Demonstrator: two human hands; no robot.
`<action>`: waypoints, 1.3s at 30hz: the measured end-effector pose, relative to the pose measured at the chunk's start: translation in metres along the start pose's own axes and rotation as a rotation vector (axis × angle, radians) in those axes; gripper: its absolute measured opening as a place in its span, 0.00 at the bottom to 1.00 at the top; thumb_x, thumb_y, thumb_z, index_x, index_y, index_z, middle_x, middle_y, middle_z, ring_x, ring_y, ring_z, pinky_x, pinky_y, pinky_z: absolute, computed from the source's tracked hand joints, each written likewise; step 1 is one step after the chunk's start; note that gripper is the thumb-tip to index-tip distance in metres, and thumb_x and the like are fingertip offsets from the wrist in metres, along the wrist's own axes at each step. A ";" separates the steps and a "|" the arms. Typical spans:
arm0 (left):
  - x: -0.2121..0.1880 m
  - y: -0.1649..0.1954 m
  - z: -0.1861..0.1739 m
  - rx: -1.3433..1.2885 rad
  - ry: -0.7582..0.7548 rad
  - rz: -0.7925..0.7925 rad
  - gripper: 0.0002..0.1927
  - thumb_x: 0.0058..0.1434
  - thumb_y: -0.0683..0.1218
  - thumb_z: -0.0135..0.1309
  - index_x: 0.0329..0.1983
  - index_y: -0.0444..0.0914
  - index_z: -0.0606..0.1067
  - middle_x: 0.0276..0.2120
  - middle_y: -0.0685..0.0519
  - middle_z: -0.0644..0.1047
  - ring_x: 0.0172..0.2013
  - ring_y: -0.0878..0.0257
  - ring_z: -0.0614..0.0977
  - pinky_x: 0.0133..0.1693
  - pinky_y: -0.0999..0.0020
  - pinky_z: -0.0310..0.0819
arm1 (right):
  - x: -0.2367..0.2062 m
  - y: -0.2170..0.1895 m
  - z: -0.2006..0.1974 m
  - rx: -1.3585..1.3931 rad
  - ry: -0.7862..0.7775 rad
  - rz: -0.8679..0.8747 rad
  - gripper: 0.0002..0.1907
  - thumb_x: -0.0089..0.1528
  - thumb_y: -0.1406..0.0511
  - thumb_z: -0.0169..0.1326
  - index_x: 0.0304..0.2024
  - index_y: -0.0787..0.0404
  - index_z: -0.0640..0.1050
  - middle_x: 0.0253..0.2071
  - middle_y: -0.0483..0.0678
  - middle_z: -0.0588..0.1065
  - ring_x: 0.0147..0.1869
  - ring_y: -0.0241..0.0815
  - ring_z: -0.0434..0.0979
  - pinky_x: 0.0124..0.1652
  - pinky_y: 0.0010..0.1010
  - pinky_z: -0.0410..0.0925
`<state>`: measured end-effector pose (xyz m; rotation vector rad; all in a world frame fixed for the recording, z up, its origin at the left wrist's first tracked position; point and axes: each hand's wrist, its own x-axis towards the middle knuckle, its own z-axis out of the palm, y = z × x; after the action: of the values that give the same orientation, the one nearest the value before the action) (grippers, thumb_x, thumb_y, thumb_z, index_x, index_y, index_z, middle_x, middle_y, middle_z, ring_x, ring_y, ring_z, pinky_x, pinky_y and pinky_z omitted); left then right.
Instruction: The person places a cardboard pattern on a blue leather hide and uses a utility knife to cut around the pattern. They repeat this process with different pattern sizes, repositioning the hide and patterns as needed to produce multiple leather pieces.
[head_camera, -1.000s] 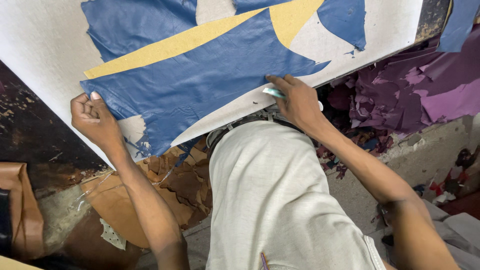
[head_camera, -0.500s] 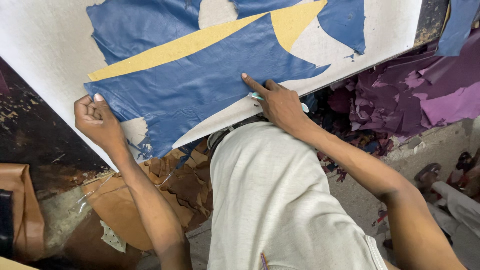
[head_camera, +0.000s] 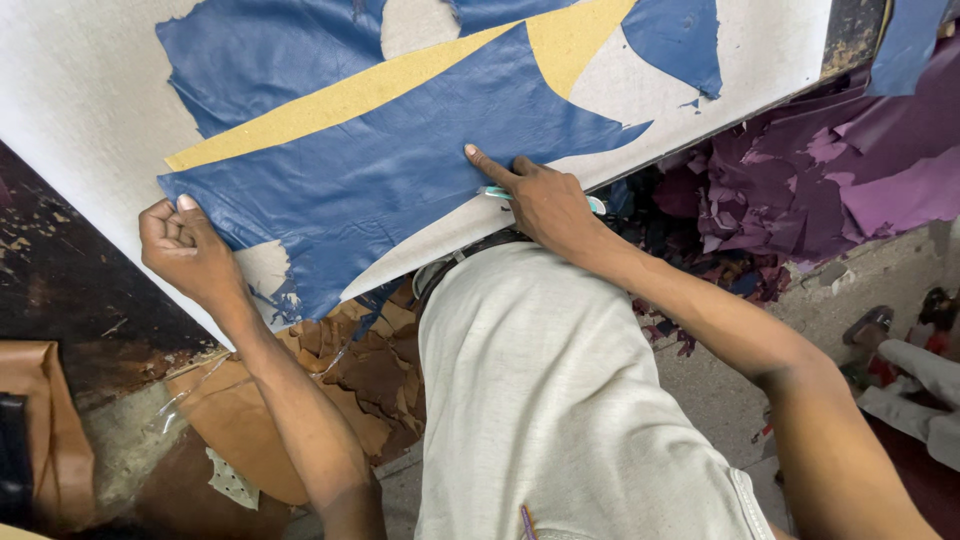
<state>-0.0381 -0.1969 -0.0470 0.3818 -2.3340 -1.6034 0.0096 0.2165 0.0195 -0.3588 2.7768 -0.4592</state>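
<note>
My left hand is curling its fingers together into a loose fist, clamping the near-left edge of the blue leather sheet. My right hand is gripping a slim teal tool in the palm while its forefinger is lying stretched flat on the leather's near edge. The leather is lying spread over a white worktop, with a yellow pattern piece lying across it. Brown leather scraps are piling below the worktop; purple leather scraps are heaping farther right.
</note>
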 end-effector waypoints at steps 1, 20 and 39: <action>0.000 0.001 0.000 0.017 0.004 0.001 0.04 0.79 0.36 0.52 0.46 0.29 0.72 0.34 0.53 0.76 0.30 0.74 0.73 0.31 0.80 0.64 | 0.001 -0.001 0.000 0.006 -0.009 0.002 0.45 0.59 0.73 0.55 0.76 0.40 0.59 0.35 0.51 0.75 0.26 0.46 0.75 0.25 0.35 0.71; -0.010 0.012 -0.011 -0.195 -0.120 -0.084 0.03 0.81 0.34 0.49 0.54 0.27 0.69 0.39 0.51 0.79 0.37 0.72 0.78 0.41 0.79 0.71 | 0.001 0.062 -0.030 0.169 0.469 0.270 0.26 0.57 0.59 0.74 0.43 0.68 0.73 0.39 0.57 0.73 0.37 0.52 0.73 0.37 0.40 0.67; -0.031 0.018 -0.020 -0.102 -0.032 -0.246 0.17 0.76 0.33 0.49 0.67 0.30 0.69 0.34 0.52 0.79 0.31 0.72 0.78 0.35 0.78 0.76 | -0.005 0.093 -0.028 0.460 0.275 0.439 0.18 0.65 0.66 0.69 0.32 0.70 0.72 0.25 0.54 0.65 0.32 0.43 0.62 0.34 0.37 0.59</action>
<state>-0.0027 -0.1964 -0.0255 0.6459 -2.2900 -1.8424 -0.0133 0.3114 0.0141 0.4389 2.7641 -1.0584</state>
